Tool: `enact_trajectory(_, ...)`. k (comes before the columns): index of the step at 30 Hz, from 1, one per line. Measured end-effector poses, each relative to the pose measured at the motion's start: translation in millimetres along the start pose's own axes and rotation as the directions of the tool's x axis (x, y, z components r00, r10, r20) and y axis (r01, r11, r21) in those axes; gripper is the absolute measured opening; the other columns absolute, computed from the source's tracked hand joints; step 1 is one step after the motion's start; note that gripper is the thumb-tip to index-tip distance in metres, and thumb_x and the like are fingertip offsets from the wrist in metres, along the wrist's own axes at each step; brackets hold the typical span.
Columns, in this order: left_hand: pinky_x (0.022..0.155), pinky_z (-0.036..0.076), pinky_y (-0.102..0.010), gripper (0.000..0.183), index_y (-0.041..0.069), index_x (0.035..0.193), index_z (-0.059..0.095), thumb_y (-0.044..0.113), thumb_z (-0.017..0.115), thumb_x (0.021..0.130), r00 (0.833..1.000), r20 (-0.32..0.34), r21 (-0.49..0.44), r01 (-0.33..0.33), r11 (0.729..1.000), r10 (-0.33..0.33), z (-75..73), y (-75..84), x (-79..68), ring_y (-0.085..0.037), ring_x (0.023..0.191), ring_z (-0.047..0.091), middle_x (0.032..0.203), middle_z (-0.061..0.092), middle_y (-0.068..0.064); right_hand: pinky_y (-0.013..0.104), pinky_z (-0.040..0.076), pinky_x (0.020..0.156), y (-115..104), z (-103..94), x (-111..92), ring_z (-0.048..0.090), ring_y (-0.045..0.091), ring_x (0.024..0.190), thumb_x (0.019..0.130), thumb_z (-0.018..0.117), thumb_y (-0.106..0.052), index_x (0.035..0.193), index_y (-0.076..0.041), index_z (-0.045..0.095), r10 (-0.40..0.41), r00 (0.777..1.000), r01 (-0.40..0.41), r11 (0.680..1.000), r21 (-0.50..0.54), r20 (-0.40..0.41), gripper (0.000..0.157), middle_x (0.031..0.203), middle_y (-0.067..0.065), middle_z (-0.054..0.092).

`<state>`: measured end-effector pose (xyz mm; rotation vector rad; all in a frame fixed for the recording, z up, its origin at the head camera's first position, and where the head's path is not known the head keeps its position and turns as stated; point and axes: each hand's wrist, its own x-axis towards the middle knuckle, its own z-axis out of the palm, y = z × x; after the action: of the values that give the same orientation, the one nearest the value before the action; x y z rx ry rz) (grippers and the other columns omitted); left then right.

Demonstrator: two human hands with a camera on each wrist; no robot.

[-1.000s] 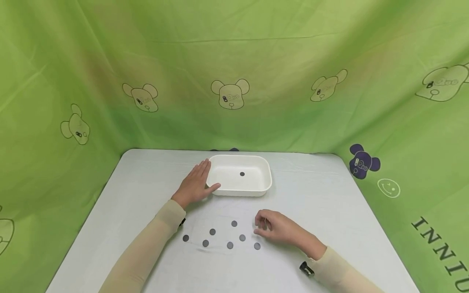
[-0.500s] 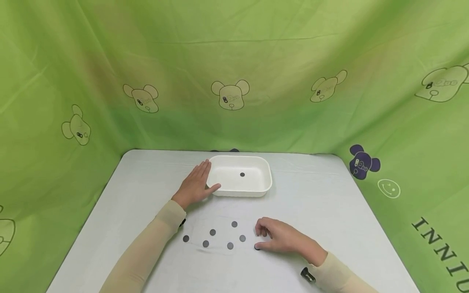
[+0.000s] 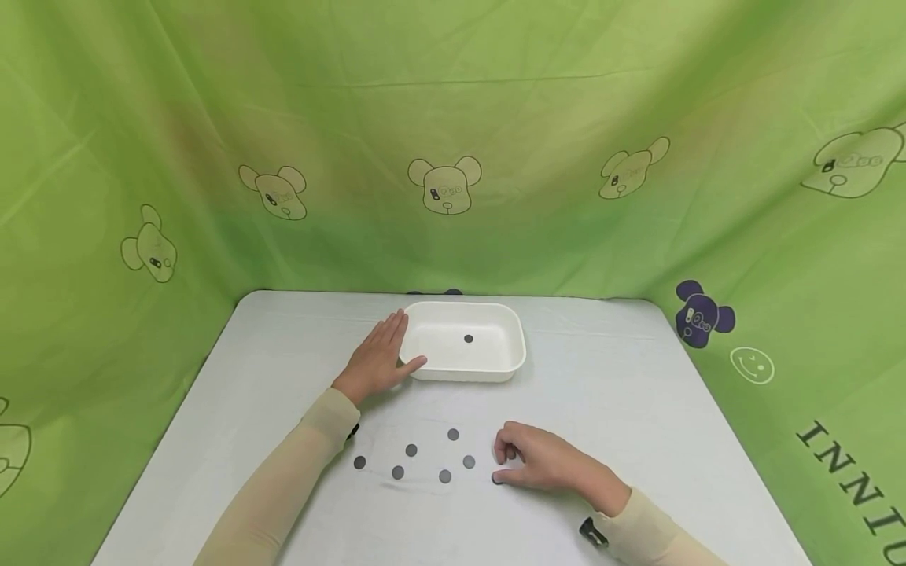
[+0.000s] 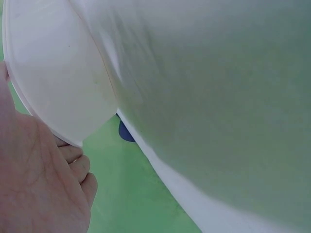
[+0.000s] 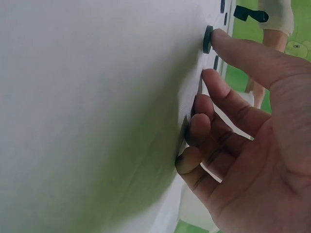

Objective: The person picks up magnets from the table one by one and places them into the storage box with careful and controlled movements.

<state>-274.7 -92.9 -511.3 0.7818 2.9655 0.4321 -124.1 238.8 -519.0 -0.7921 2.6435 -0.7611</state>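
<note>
My left hand [image 3: 375,358] lies against the left end of a white rectangular tray [image 3: 463,376], its fingers extended along the side and its thumb at the near rim. Inside the tray is one dark grey round disc [image 3: 469,339]. On the table, the thumb of my right hand [image 3: 541,458] touches another disc [image 5: 208,40]. The other right fingers are loosely bent and apart from that disc, with their tips near the tabletop. Several more flat discs [image 3: 445,476] lie scattered between the two forearms.
A white cloth-covered table [image 3: 623,393] bears everything. Green patterned curtains [image 3: 446,244] stand behind it and at both sides. A black buckle [image 3: 593,533] hangs at the right wrist.
My right hand has moved slightly toward the near edge, and its thumb has come down onto the rightmost disc. The left hand and the tray stay in place.
</note>
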Motion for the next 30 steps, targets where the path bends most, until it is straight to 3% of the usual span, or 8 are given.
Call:
enact_trajectory(19, 0.134, 0.007, -0.042, 0.100, -0.001, 0.170, 0.007, 0.069, 0.043, 0.108, 1.000, -0.007, -0.002, -0.002, 1.000, 0.002, 1.4, -1.4, -0.2, -0.032, 0.166, 0.008, 0.179, 0.008, -0.017, 0.025, 0.051, 0.077, -9.2, 2.4, -1.0, 0.054, 0.003, 0.084, 0.089, 0.089, -0.032, 0.089, -0.027, 0.064, -0.014, 0.999, 0.014, 1.000, 0.000, 0.046, 0.025, 0.090, -0.015, 0.056)
enact_trajectory(30, 0.134, 0.007, -0.042, 0.100, -0.002, 0.170, 0.008, 0.067, 0.046, 0.108, 1.000, -0.008, -0.009, -0.004, 1.000, 0.004, -0.1, -0.5, 0.2, -0.031, 0.166, 0.007, 0.179, 0.008, -0.018, 0.023, 0.052, 0.076, -15.3, 3.6, 0.9, 0.057, 0.004, 0.083, 0.088, 0.089, -0.021, 0.093, -0.026, 0.064, 0.008, 0.997, -0.015, 0.996, 0.091, 0.083, 0.026, 0.090, -0.015, 0.060)
